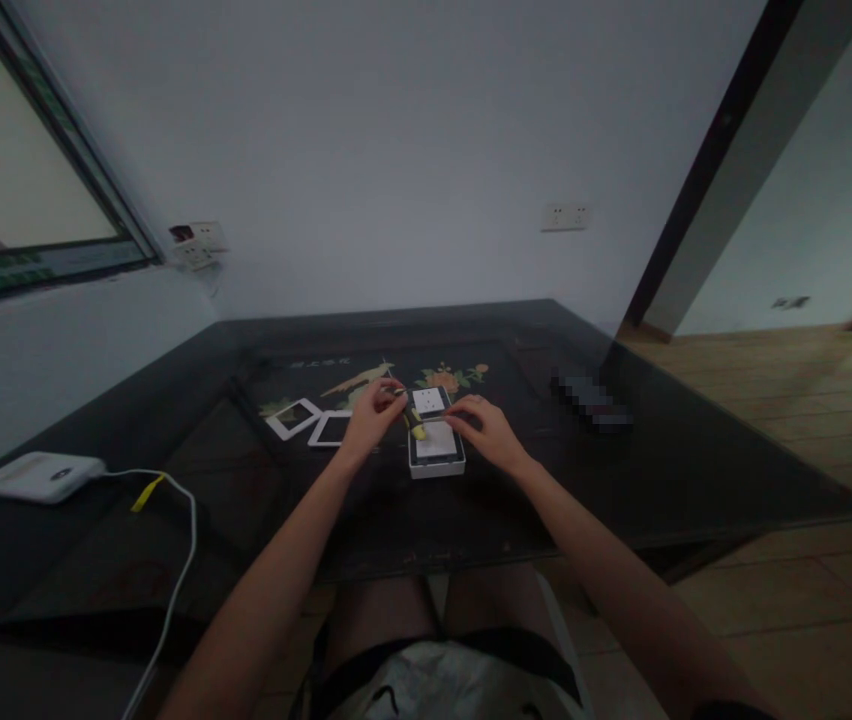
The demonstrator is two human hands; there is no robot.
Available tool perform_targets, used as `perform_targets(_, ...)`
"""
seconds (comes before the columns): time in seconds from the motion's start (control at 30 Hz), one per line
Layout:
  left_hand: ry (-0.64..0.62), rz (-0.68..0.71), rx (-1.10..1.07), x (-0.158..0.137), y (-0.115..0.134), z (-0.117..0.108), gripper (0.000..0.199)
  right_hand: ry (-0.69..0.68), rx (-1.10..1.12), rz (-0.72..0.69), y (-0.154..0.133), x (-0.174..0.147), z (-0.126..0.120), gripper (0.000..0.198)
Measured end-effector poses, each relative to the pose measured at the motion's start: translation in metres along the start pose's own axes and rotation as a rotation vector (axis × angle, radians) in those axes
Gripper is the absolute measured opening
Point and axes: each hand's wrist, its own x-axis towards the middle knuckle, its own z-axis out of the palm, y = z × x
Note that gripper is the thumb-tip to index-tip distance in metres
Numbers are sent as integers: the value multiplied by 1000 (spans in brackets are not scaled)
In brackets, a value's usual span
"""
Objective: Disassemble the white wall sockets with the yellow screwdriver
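A white two-gang wall box (437,468) lies on the dark table, with a white socket (428,400) in its far half and a pale flat panel (435,440) in its near half. Over its left side is a small yellow-and-black tool (417,426), likely a screwdriver. My left hand (375,412) is at the box's left edge, thumb and fingers pinched together; what they hold is too small to tell. My right hand (490,428) is at the right edge, thumb and forefinger closed near the box's middle; anything between them is unclear.
Two white cover frames (292,419) lie left of the box, one partly behind my left forearm. A white device (42,477) with a cable (192,530) and yellow tag (147,492) sits far left. A blurred dark object (591,402) lies on the right of the table (666,480).
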Motion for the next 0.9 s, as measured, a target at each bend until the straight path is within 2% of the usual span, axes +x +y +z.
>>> perform_targets(0.13, -21, 45, -274, -9, 9, 25, 37, -47, 223, 59, -12, -4, 8, 26)
perform_targets(0.23, -7, 79, -319, -18, 9, 37, 35, -83, 354, 114, -15, -5, 15, 50)
perform_targets(0.33, -35, 115, -293, -25, 6, 41, 35, -18, 419, 146, -13, -4, 16, 55)
perform_targets(0.47, -128, 215, -177, -28, 5, 38, 39, 174, 532, 210, -8, 1, 5, 42)
perform_targets(0.6, -191, 364, 243, -27, 6, 32, 30, 460, 572, 250, 3, 6, -11, 32)
perform_targets(0.7, -303, 417, 483, -25, 4, 31, 31, 647, 630, 256, 12, 9, -22, 31)
perform_targets(0.8, -366, 397, 531, -25, 0, 31, 43, 778, 724, 270, 18, 11, -29, 35)
perform_targets(0.9, -392, 374, 523, -25, -5, 32, 53, 839, 728, 289, 21, 11, -32, 37)
